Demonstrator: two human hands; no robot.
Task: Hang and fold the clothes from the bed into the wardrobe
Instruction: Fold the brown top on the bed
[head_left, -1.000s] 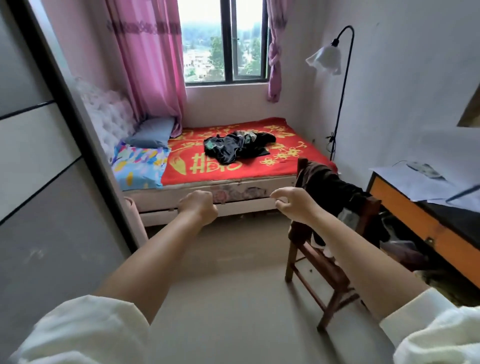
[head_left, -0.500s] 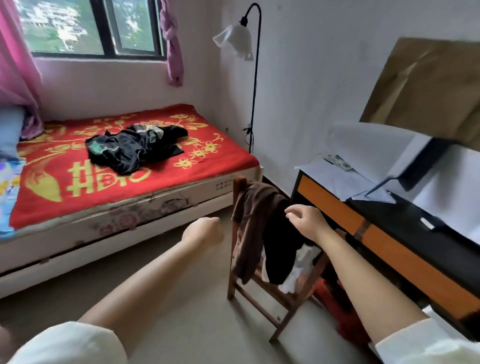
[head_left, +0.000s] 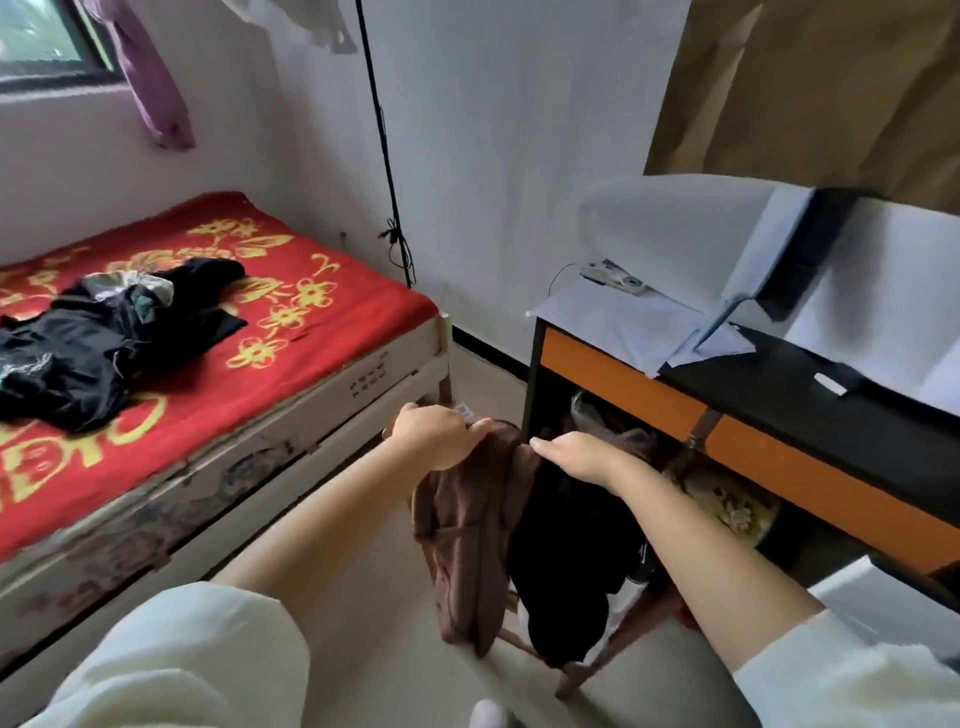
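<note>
Head view shows both hands at the top of a chair (head_left: 582, 670) draped with clothes. The left hand (head_left: 434, 439) curls over the upper edge of a brown garment (head_left: 470, 540) and grips it; the right hand (head_left: 579, 454), just to its right, lies with fingers fairly straight on a black garment (head_left: 566, 551), apparently pressing rather than pinching, though its fingertips are partly hidden.

To lift well, the left hand should likely gather the brown cloth at its top fold and draw it straight up, so the hem clears the chair back without snagging. The right hand can hold the black piece down so it does not slide off with it.

Far to the left of both hands, a dark pile of clothes (head_left: 104, 338) waits on the bed (head_left: 322, 332). Beyond the right hand stands the counter (head_left: 779, 384). No wardrobe is visible.
</note>
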